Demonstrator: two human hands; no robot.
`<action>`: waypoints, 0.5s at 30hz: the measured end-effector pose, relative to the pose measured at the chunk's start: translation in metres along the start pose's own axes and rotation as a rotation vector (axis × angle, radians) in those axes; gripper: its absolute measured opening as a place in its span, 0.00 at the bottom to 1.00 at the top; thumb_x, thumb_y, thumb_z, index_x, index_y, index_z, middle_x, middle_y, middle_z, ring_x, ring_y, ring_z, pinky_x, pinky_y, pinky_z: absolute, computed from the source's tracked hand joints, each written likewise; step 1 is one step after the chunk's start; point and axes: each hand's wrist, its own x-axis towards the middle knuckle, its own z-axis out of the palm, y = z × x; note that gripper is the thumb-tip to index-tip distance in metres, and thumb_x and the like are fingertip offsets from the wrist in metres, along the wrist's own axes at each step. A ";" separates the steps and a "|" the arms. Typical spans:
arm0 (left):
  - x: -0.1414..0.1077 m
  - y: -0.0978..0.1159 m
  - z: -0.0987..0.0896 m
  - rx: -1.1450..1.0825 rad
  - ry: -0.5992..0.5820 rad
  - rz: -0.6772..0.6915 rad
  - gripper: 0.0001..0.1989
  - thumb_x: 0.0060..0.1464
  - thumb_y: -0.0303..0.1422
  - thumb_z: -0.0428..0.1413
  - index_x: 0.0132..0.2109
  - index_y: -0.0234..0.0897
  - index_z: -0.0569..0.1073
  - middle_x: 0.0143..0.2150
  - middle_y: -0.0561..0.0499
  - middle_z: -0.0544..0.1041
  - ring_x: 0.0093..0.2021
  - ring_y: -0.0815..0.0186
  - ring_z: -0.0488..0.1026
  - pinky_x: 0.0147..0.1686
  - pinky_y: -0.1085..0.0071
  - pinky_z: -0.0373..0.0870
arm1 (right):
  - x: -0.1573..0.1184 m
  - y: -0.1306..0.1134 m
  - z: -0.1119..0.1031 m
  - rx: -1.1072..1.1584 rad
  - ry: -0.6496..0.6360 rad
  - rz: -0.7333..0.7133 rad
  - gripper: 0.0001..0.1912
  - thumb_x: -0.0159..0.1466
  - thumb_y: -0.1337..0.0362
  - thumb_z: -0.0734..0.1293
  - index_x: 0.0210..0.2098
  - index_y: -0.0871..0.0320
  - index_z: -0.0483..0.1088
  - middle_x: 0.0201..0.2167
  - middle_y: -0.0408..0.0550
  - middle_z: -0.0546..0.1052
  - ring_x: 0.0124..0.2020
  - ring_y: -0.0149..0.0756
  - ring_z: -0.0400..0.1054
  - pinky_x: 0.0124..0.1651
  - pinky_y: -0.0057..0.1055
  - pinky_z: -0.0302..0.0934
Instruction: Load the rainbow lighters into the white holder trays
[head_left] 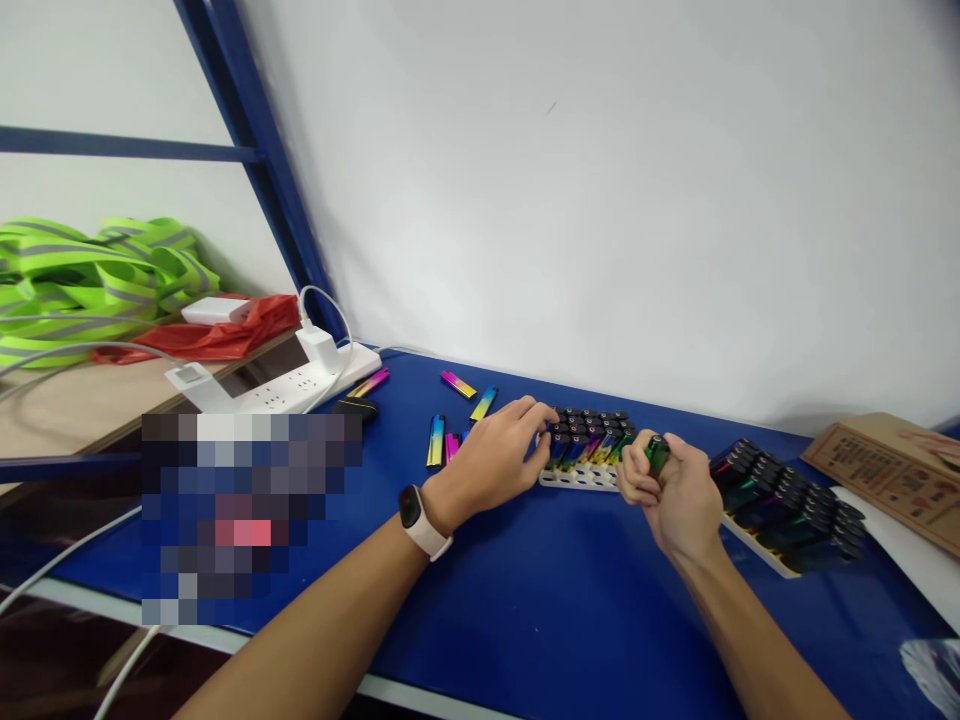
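My right hand (675, 485) is closed round a dark green lighter (657, 455), held just right of a white perforated rack (577, 479). Rows of lighters with black tops (589, 430) stand in that rack. My left hand (499, 450), with a watch on its wrist, reaches to the rack's left end. Its thumb and forefinger are curved at the nearest black-topped lighters; whether they grip one cannot be made out. A second rack of dark, shiny lighters (787, 500) stands to the right of my right hand.
Loose colourful lighters (436, 441) lie on the blue table (525, 610) left of my left hand. Further left are a white power strip (289, 385), cables and green reflective straps (90, 280). A cardboard box (892, 480) sits at the right.
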 end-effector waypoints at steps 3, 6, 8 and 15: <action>0.000 0.000 -0.001 -0.006 0.006 0.002 0.11 0.67 0.29 0.47 0.53 0.39 0.69 0.46 0.47 0.74 0.46 0.62 0.74 0.47 0.63 0.74 | -0.001 -0.001 0.001 -0.020 0.010 -0.005 0.19 0.67 0.53 0.52 0.22 0.52 0.56 0.16 0.36 0.47 0.17 0.30 0.38 0.21 0.30 0.39; 0.000 -0.001 -0.001 -0.003 0.021 -0.006 0.11 0.67 0.29 0.47 0.53 0.39 0.69 0.47 0.47 0.75 0.47 0.62 0.74 0.48 0.62 0.74 | -0.001 -0.001 0.001 -0.034 0.015 -0.020 0.20 0.68 0.51 0.53 0.23 0.52 0.57 0.17 0.36 0.48 0.17 0.30 0.39 0.21 0.29 0.39; 0.001 -0.003 0.000 0.012 0.045 -0.026 0.10 0.67 0.29 0.46 0.52 0.39 0.68 0.47 0.47 0.75 0.48 0.61 0.74 0.50 0.61 0.74 | -0.001 0.000 0.001 -0.035 0.019 -0.017 0.22 0.69 0.50 0.53 0.23 0.53 0.58 0.17 0.36 0.49 0.17 0.29 0.39 0.21 0.29 0.40; -0.003 -0.026 0.010 0.288 0.021 -0.222 0.15 0.67 0.32 0.46 0.56 0.32 0.67 0.57 0.37 0.73 0.59 0.52 0.70 0.59 0.54 0.69 | 0.000 0.001 -0.008 -0.005 0.024 0.002 0.21 0.69 0.53 0.55 0.22 0.54 0.60 0.16 0.37 0.51 0.17 0.29 0.42 0.22 0.30 0.39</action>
